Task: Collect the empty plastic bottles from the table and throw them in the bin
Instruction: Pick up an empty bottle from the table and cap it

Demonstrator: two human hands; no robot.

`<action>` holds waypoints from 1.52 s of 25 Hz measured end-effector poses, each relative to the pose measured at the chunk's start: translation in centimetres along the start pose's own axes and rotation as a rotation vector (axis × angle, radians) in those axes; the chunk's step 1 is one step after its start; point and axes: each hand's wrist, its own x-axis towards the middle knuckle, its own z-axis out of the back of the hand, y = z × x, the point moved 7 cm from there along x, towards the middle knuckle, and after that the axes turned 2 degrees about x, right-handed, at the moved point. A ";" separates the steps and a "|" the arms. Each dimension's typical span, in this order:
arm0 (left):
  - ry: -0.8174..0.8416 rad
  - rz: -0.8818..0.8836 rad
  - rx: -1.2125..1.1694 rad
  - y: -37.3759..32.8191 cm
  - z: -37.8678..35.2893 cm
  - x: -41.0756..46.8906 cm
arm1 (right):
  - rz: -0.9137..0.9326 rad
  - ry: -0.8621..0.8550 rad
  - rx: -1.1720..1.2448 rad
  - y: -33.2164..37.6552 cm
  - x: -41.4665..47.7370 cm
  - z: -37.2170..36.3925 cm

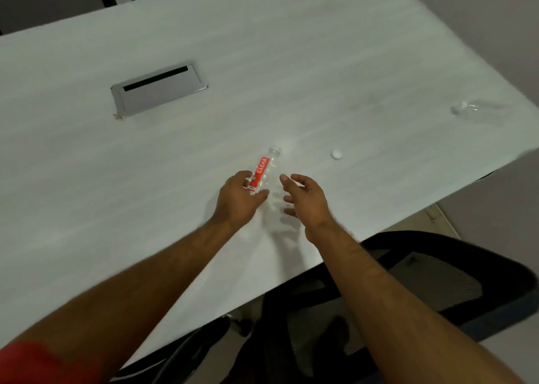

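Note:
A clear plastic bottle with a red label lies on the white table, its open neck pointing away from me. My left hand is closed around its lower part, thumb and fingers on either side. Just right of the bottle my right hand hovers with fingers spread and holds nothing. A white bottle cap lies loose further right. A second clear bottle without a label lies on its side near the table's right edge. No bin is in view.
A grey metal cable hatch is set into the table at the left. A black mesh office chair stands below the near table edge at the right. Dark chair parts show at the far top left.

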 end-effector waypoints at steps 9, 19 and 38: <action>0.187 -0.112 -0.089 -10.1 -13.2 4.1 | -0.061 -0.307 0.193 1.7 5.7 18.5; -0.123 -0.135 0.504 -16.7 -21.3 10.3 | -0.064 -0.222 0.161 2.5 12.4 23.2; 0.059 0.139 -0.630 -22.0 -16.9 -0.8 | 0.136 -0.008 -0.017 7.0 3.3 25.7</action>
